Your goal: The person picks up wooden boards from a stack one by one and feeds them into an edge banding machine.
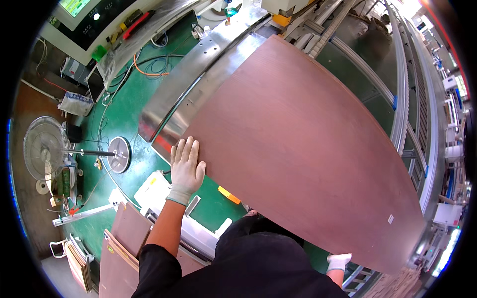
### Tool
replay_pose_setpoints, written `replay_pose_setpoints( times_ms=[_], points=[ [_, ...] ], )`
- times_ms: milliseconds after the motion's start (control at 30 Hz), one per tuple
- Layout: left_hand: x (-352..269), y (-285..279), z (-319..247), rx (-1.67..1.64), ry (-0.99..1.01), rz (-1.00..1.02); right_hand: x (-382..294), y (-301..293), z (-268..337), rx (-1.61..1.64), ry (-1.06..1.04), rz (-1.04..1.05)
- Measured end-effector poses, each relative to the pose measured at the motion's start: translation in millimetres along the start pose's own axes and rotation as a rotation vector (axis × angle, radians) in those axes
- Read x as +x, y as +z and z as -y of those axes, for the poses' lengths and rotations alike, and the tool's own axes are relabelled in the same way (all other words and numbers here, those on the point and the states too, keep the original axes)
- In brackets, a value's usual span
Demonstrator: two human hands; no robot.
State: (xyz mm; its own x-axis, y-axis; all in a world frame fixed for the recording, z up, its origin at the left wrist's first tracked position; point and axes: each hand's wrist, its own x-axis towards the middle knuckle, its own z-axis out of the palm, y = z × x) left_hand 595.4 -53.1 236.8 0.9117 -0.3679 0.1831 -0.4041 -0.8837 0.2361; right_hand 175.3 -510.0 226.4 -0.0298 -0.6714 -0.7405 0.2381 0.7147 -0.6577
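Observation:
A large reddish-brown wood-grain panel (298, 145) stretches before me, its left end lying over a polished metal machine table (208, 100). My left hand (185, 164), in a white glove, lies flat at the panel's near left corner with the thumb spread from the fingers. Far to the right, my gloved right hand (339, 261) holds the panel's near edge; its fingers are partly hidden beneath. A small white label (390, 219) is stuck on the panel near its right end.
A roller conveyor frame (400, 93) runs beyond the panel. Left of the table, a pedestal fan (46, 149) and cables (149, 67) occupy the green floor. Brown panels (119, 257) stand at my lower left beside a white machine part (201, 234). A control console (89, 26) is at upper left.

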Motion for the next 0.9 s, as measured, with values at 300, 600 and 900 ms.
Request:
replay_pose_setpoints(
  times_ms=[300,600,900],
  points=[
    [11,-4,16,-0.011,0.021,-0.054,8,-6,7,-0.069,0.183,-0.117],
    [19,-2,48,0.042,-0.038,-0.069,-34,34,-18,0.043,0.204,-0.030],
    [33,-11,42,0.054,-0.053,-0.019,-33,58,-20,-0.072,0.220,-0.116]
  ],
)
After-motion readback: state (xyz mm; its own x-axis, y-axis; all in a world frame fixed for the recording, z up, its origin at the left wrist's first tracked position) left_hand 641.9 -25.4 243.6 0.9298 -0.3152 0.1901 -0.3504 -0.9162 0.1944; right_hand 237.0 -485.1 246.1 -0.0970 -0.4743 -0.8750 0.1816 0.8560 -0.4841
